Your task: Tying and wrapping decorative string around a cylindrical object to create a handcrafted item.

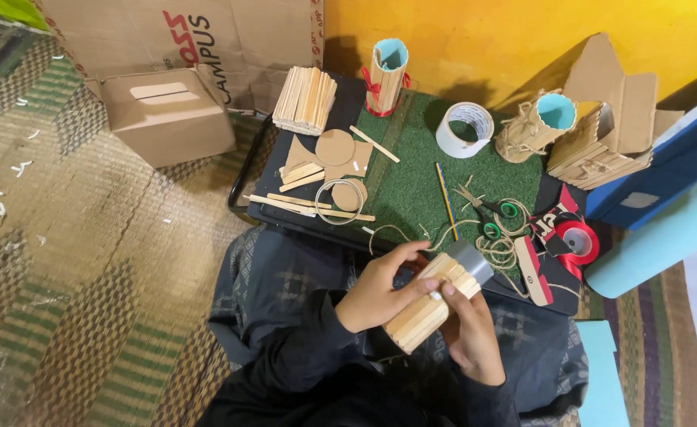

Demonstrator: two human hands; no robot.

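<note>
Both hands hold a tube clad in flat wooden sticks (431, 304), which lies tilted just below the middle of the view, its grey end pointing toward 2 o'clock. The left hand (380, 292) wraps over the tube from 9 o'clock, fingers curled close around the sticks, thumb on top. The right hand (471, 336) cups it from beneath at 5 o'clock, fingers closed against the underside. At 12 o'clock from the hands lies a green mat (419, 182) on a low dark table (261, 202). On the mat rest a roll of white tape (464, 129) and a pencil (445, 200); scissors (491, 213) with green handles sit among loose twine (502, 249) at 1 o'clock. A stack of sticks (305, 99) stands at 11 o'clock, a cardboard box (166, 115) farther toward 10 o'clock.
</note>
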